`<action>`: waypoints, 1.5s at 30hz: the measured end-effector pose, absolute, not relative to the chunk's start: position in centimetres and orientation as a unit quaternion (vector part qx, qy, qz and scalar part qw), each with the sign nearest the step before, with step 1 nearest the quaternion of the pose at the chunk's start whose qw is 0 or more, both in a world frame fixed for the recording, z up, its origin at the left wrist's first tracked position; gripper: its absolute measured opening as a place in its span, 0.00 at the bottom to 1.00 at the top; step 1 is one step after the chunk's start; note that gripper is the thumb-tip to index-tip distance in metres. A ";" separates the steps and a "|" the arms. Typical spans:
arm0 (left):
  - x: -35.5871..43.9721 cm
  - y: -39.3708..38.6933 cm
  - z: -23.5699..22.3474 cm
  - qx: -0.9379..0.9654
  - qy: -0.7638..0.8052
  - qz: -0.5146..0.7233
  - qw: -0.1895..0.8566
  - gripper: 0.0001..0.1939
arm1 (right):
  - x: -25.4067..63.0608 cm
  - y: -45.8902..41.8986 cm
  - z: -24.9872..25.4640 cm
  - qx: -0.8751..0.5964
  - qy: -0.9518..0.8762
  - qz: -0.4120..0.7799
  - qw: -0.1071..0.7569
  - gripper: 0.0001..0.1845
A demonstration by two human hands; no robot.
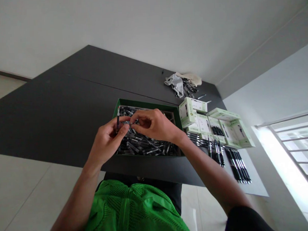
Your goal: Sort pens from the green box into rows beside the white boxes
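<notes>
My left hand [108, 139] is closed, with a dark pen [118, 117] standing nearly upright out of its fingers. Between its thumb and forefinger a small clear piece also shows. My right hand [155, 124] meets it fingertip to fingertip, thumb and forefinger pinched at the end of that clear piece; exactly what the right fingers grip is too small to make out. Both hands are above a green box [145, 101] filled with loose pens and pen parts [141, 146], whose middle is partly hidden by my hands.
Right of the green box stand light-green pen cartons [186, 112], one open carton [229, 131] among them. Rows of black pens [238, 164] lie on the table's right end. Crumpled cloth gloves [175, 83] rest beside more pens at the back. A wall [151, 31] borders the dark table [68, 108].
</notes>
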State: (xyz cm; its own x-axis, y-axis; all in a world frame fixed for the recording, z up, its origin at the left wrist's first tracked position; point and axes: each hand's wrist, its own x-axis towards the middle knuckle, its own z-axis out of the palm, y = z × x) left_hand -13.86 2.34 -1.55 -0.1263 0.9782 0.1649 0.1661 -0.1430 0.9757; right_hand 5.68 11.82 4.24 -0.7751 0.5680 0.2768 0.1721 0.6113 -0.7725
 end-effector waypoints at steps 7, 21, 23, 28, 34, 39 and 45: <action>-13.8 2.6 -1.2 0.558 0.536 0.532 0.344 0.17 | 4.9 10.7 3.7 -0.237 -0.850 0.367 0.294 0.04; -13.8 3.2 -3.5 0.455 0.415 0.644 0.455 0.12 | 6.6 10.1 0.6 0.069 -0.985 0.146 0.068 0.15; -13.8 3.1 -3.2 0.470 0.422 0.626 0.457 0.13 | 7.2 9.9 0.0 0.067 -0.988 0.135 0.032 0.18; -13.9 2.6 -2.5 0.523 0.489 0.543 0.439 0.17 | 8.5 11.5 -0.4 0.021 -0.994 0.108 -0.014 0.25; -13.9 2.5 -2.4 0.521 0.498 0.535 0.441 0.18 | 9.2 14.5 -1.1 0.002 -0.998 0.002 -0.058 0.17; -13.9 2.5 -2.3 0.520 0.495 0.534 0.447 0.18 | 10.0 16.2 -0.9 -0.028 -0.998 -0.034 -0.050 0.14; -14.0 2.5 -2.4 0.520 0.491 0.534 0.452 0.17 | 10.1 14.7 -0.6 -0.100 -0.992 -0.070 -0.035 0.09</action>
State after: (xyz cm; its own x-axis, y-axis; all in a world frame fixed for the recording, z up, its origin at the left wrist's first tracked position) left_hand -13.97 2.48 -2.39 -0.0509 0.9924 0.1121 0.0283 -0.1107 0.9934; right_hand 10.10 14.66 -0.60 -0.9776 0.2034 -0.0549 0.1938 0.9703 0.1449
